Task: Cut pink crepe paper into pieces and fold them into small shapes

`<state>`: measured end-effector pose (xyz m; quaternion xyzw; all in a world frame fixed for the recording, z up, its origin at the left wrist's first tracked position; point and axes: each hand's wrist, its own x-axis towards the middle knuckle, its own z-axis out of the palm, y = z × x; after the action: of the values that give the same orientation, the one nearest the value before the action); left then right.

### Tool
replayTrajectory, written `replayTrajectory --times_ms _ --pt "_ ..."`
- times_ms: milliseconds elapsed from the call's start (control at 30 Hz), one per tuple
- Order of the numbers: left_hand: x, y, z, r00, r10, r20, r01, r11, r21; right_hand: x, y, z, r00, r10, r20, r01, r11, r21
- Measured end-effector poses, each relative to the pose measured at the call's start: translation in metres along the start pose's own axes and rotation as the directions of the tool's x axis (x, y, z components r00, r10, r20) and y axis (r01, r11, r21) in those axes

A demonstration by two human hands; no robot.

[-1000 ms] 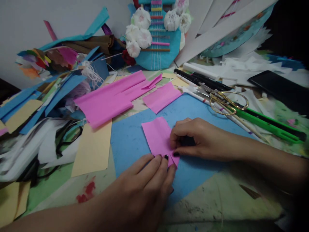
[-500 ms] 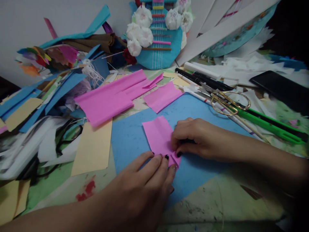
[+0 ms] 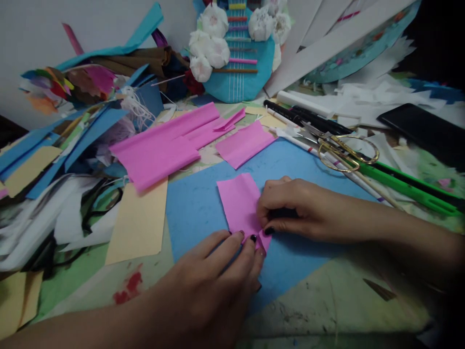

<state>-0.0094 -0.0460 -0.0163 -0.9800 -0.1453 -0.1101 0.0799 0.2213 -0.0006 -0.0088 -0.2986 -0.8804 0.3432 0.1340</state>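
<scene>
A small pink paper piece [image 3: 239,202] lies on a blue sheet [image 3: 196,208] in front of me. My left hand [image 3: 218,271] presses its near end with the fingertips held together and flat. My right hand [image 3: 294,208] is curled beside the paper's right edge, thumb and fingers pinching a fold at the near corner. Both hands have dark nails.
Larger pink crepe sheets [image 3: 167,145] lie behind. Gold scissors [image 3: 345,150], black pens [image 3: 301,116] and a green tool [image 3: 407,184] sit at right, a dark phone [image 3: 425,131] beyond. A yellow card [image 3: 140,223] and a paper scrap pile [image 3: 54,160] fill the left. A teal paper guitar [image 3: 236,58] stands behind.
Both hands stay on the pink piece, with only slight finger shifts along its near edge. The view drifted a little.
</scene>
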Motion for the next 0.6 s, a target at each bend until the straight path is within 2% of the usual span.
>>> replayTrajectory --times_ms 300,600 --pt "-0.0027 -0.0028 -0.0036 0.999 0.048 -0.012 -0.048 0.999 -0.003 0.0021 0.0035 0.0051 0.996 0.054 -0.071 -0.053 0.998 0.016" --pt "-0.0013 -0.0032 -0.0063 0.998 0.052 0.027 -0.052 0.999 -0.014 0.0016 0.0022 0.0048 0.996 0.038 -0.079 -0.035 0.999 0.039"
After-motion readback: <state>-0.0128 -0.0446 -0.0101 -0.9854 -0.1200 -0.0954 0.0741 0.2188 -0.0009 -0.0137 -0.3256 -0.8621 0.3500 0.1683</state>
